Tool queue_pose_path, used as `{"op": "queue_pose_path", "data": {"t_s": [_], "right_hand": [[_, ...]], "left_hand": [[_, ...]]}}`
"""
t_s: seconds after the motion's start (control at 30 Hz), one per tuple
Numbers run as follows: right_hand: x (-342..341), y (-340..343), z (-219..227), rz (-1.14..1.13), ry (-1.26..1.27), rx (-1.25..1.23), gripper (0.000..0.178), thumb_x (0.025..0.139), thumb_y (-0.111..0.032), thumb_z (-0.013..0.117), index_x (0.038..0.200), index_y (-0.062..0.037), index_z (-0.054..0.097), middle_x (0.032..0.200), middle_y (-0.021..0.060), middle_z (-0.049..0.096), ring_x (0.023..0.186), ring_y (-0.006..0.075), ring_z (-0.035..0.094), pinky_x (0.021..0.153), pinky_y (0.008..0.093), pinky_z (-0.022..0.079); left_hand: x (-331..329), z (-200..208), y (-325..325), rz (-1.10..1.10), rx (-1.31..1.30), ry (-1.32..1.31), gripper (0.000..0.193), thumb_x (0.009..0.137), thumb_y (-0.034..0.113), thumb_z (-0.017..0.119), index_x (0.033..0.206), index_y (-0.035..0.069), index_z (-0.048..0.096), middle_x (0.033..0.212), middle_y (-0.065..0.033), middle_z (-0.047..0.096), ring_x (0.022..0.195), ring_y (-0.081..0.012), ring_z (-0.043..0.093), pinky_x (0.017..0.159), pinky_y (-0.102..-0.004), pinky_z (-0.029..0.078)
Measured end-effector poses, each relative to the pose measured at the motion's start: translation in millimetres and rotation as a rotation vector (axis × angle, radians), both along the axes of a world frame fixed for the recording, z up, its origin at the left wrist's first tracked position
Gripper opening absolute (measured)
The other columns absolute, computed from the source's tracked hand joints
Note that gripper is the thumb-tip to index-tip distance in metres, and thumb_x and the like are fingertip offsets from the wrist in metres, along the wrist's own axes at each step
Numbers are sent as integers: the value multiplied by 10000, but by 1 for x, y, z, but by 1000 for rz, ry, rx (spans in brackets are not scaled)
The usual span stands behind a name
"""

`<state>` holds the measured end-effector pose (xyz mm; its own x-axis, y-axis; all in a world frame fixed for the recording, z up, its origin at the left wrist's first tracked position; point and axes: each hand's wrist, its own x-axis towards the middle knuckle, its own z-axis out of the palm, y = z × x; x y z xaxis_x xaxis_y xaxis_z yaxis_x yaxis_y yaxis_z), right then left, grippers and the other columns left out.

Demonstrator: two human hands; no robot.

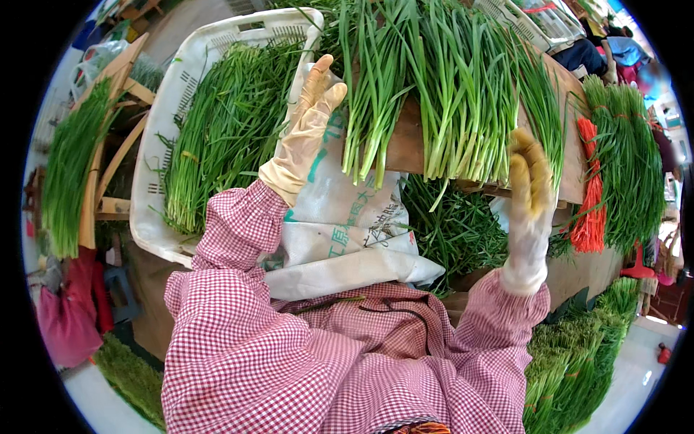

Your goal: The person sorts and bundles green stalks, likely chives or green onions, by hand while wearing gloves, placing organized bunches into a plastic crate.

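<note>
My left hand (307,130), in a cream rubber glove, is raised between a white plastic crate and a leafy heap. Its fingers are stretched out and hold nothing. Long green chives (231,130) with pale stem ends fill the crate (144,195). More loose chives (470,94) lie fanned over a brown board (408,141), stems toward me. At the right of this heap is my right hand (531,181), also gloved, its fingers loosely bent and slightly blurred. I see nothing held in it; whether it touches the stems beside it is unclear.
A white printed sack (340,224) covers the space before my lap. Cut leaves (455,231) lie below the board. Red ties (589,188) hang at its right, beside bundled chives (629,159). Further bundles (578,354) stand lower right. A wooden rack (105,152) is at left.
</note>
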<state>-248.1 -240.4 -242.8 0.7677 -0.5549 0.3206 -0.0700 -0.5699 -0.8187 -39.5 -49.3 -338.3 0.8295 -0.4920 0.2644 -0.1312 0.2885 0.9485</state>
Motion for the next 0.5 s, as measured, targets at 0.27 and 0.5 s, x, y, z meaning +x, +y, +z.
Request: {"op": "queue_pose_path", "data": {"t_s": [0.27,0.5], "right_hand": [[46,73,-75,279,616,278,750,820,-701,389,954,-14,657,756,144,663,756,272,650,684,342,481],[47,78,-85,298,346,833,382,921,-388,505,983,-21,594,857,96,681,699,135,623,613,238,461]], "left_hand": [[-33,-1,35,-11,339,-282,590,861,237,627,1362,72,362,1311,-85,443,1167,-155,436,950,-275,360],[-57,-6,51,-336,337,475,554,888,446,539,1294,83,435,1139,-79,574,972,-157,567,745,-296,470]]}}
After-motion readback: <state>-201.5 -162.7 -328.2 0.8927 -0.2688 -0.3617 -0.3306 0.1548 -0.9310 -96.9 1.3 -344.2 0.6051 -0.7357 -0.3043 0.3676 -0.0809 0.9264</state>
